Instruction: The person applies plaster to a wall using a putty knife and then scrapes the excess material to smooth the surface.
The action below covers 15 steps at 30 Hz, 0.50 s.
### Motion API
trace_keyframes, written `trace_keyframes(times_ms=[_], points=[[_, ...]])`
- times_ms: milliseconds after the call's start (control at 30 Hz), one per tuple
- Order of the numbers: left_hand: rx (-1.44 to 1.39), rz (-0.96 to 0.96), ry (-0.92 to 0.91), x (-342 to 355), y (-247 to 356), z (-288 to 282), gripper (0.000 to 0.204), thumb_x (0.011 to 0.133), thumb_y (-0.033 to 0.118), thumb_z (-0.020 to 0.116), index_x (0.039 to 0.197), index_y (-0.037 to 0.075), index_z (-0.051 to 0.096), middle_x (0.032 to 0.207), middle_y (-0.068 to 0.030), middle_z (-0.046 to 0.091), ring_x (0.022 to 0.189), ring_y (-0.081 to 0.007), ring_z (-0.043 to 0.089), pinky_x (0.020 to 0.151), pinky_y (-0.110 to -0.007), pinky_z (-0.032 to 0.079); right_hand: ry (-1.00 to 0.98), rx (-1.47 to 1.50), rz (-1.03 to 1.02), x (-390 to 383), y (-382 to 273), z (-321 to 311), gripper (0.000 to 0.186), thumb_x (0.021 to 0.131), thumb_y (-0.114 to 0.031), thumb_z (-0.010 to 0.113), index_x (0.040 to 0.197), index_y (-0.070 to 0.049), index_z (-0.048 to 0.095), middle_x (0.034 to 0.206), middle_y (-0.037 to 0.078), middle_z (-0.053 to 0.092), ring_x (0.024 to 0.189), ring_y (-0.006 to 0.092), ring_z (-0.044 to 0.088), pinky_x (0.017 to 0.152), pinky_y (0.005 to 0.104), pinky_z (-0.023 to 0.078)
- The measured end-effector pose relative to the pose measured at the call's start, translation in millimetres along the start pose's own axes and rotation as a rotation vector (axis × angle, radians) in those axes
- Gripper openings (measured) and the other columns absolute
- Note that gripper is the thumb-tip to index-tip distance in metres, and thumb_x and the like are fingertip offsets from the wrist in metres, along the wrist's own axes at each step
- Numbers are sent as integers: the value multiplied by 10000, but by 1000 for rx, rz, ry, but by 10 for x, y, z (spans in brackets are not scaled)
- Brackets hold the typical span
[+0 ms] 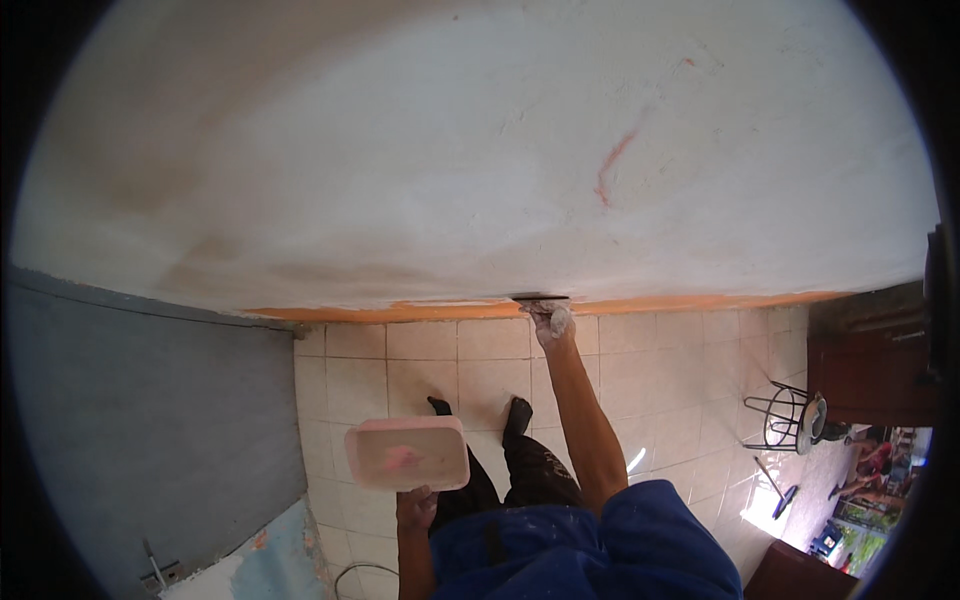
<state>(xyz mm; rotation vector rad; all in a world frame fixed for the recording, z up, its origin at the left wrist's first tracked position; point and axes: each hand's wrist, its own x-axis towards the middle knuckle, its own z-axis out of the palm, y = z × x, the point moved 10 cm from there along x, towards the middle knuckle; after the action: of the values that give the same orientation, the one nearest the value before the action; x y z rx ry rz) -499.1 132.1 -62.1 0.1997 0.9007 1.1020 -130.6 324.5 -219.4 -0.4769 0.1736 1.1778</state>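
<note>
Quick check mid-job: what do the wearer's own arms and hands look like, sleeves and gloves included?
The right hand is ungloved, with pale, chalky residue on its fingers. The left hand is ungloved too. The blue right sleeve is short and loose, leaving the forearm bare; the left sleeve's end can't be made out. No cables show on either arm.

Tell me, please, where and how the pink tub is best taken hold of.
Probably by its near side, coming from the person's body and low down. The tub is wide, and its open top faces the camera, so a grip there keeps fingers out of the opening. The left hand holds it at that side.
</note>
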Motion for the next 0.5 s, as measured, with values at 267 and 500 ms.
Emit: trace_keyframes(times_ms=[267, 500], points=[[-9, 17, 41, 41, -38, -104, 524, 712, 9, 559, 1212, 41, 407, 1186, -121, 458, 1095, -280, 490, 846, -409, 475, 203, -463, 111, -1434, -134, 443, 253, 739, 24, 542, 992, 14, 527, 973, 128, 553, 880, 302, 585, 730, 417, 504], [188, -30, 146, 9, -91, -507, 616, 668, -36, 563, 1245, 49, 364, 1192, -122, 440, 1147, -286, 444, 940, -443, 416, -484, -1966, -1041, -2318, -585, 1758, 351, 605, 51, 615, 932, -75, 634, 959, 93, 543, 909, 295, 576, 791, 389, 492]])
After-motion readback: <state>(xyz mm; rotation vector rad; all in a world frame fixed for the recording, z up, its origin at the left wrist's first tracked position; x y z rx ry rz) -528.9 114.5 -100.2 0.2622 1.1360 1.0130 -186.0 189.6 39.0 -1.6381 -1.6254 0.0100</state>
